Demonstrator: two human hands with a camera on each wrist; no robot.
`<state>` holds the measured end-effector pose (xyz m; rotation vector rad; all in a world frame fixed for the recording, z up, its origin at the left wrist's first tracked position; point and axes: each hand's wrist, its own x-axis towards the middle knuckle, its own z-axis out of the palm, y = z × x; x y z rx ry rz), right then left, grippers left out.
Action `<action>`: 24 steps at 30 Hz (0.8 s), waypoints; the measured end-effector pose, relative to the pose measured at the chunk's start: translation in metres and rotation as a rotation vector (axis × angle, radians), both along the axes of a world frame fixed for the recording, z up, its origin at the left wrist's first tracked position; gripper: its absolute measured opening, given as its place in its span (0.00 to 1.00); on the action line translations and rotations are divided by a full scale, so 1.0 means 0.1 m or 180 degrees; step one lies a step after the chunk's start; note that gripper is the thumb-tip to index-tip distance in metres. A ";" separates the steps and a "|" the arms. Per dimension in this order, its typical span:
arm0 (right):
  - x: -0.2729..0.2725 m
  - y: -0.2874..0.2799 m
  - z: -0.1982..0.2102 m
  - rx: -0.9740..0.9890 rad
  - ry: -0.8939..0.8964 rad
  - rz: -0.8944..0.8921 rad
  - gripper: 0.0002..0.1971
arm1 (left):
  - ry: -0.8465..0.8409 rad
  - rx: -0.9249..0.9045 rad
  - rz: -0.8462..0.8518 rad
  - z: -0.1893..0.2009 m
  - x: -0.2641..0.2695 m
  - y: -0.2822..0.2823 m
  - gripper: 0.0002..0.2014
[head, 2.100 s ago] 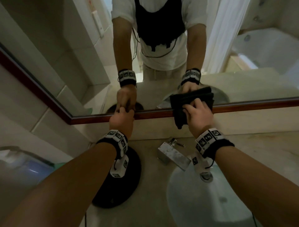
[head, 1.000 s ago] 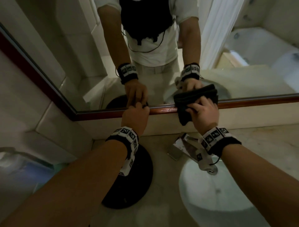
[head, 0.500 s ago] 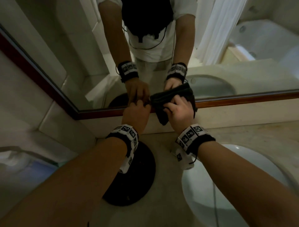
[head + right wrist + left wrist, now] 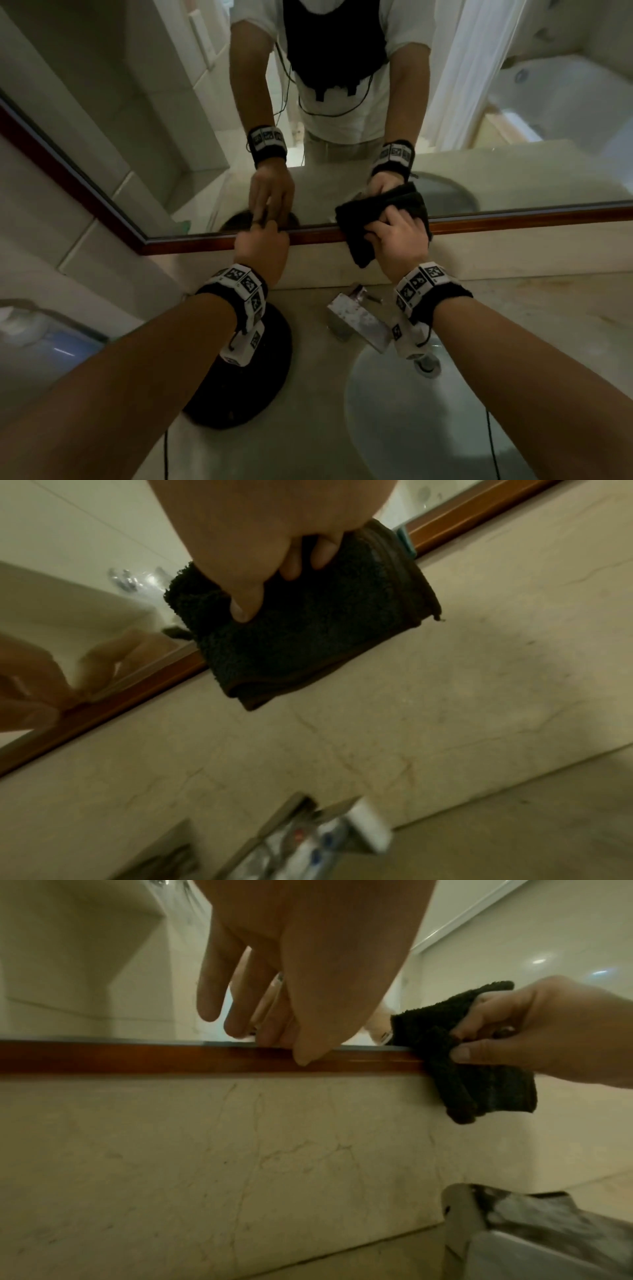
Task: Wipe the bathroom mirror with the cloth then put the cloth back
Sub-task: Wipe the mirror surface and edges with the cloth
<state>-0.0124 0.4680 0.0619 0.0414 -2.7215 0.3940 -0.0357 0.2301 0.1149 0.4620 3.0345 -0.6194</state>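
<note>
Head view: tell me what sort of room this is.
A bathroom, most likely: a wood-framed wall mirror above a stone counter with a sink basin and metal faucet, and a bathtub reflected in the glass.

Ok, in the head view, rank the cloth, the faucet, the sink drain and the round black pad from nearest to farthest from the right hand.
1. cloth: gripped in the right hand, against the mirror's lower frame.
2. faucet: on the counter just below that wrist.
3. sink drain: in the basin, further toward the person.
4. round black pad: off to the left, under the left forearm.
</note>
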 end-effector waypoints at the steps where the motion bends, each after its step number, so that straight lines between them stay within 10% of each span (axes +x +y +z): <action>1: 0.02 0.11 0.01 -0.0007 -0.0053 -0.0012 0.09 | -0.0025 0.0030 -0.0044 0.01 0.02 0.11 0.15; 12: 0.30 1.55 -0.01 -0.0145 0.0050 -0.0270 0.07 | 0.0089 0.0690 0.0199 -0.14 0.06 0.96 0.13; 24: 0.09 0.83 -0.19 -0.0218 0.0694 -0.0103 0.06 | 0.0039 0.0635 0.0299 -0.19 0.05 1.03 0.14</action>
